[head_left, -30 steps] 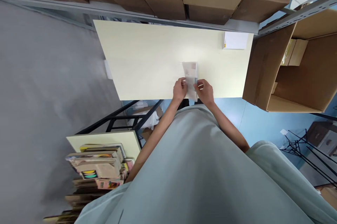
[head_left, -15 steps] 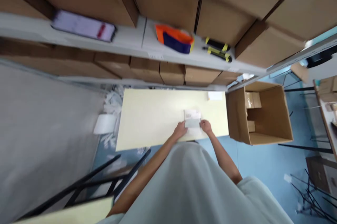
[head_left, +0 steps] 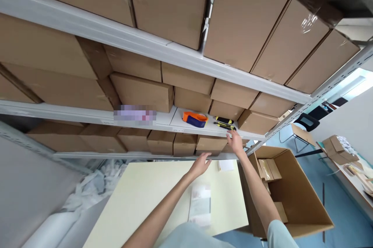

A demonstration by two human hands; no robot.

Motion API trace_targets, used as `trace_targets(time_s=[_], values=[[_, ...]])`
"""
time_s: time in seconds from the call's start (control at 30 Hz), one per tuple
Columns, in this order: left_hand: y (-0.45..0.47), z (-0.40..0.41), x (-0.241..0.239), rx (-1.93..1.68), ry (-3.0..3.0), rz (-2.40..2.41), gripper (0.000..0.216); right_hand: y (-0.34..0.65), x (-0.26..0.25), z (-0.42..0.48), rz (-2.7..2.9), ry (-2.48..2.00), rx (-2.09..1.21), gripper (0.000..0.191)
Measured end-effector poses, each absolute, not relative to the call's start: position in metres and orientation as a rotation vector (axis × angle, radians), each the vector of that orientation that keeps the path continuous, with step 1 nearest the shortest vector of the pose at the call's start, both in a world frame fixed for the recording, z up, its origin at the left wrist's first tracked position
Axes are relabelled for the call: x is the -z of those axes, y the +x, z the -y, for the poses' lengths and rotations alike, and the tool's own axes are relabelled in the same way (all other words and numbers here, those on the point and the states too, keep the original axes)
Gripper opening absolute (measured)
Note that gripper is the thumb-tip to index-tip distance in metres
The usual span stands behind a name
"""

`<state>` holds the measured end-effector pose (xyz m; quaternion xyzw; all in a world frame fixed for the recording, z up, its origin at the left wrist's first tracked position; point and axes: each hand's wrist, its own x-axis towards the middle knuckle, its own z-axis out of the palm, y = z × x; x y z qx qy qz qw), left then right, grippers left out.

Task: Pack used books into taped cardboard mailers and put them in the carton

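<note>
My right hand [head_left: 235,142] is raised to the front edge of the grey shelf [head_left: 163,121], fingers spread, right below two black-and-yellow utility knives [head_left: 225,123]. An orange-and-blue tape dispenser [head_left: 194,119] sits just left of the knives. My left hand [head_left: 201,163] hovers open above the pale yellow table [head_left: 140,197], holding nothing. A clear plastic packet [head_left: 200,203] lies flat on the table, below both hands and touched by neither.
Cardboard boxes [head_left: 239,22] fill the shelves above and behind. An open cardboard box [head_left: 291,197] with small cartons stands right of the table. A white pad [head_left: 226,165] lies at the table's far edge. White wrapping and a roll [head_left: 87,193] lie at the left.
Both hands have let go of the packet, which stays on the table. My view has tilted up to the shelf, and my right hand has risen to the utility knives.
</note>
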<state>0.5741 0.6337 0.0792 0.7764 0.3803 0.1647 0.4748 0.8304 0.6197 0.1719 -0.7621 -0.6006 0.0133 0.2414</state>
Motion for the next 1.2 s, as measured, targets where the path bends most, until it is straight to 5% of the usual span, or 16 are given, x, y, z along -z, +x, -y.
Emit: trace_targets(time_s=[0.23,0.47,0.63,0.83,1.2], values=[[0.569,-0.644,-0.140,-0.684,1.869,-0.822,0.046,0.838,-0.201,-0.671,1.870,-2.187,0.070,0.031],[0.553,-0.598,-0.141,-0.492,1.821,-0.878,0.029,0.835,-0.186,-0.657,1.886,-2.159,0.048,0.031],[0.579,-0.499,-0.193,-0.263,1.775,-0.312,0.022,0.841,-0.171,-0.631,1.874,-2.016,0.063,0.027],[0.620,-0.376,-0.240,-0.133,1.546,0.280,0.027,0.840,-0.125,-0.571,1.923,-1.770,-0.087,0.026],[0.655,-0.303,-0.219,-0.248,1.770,0.359,0.030,0.801,0.007,-0.454,1.657,-1.779,-0.605,0.026]])
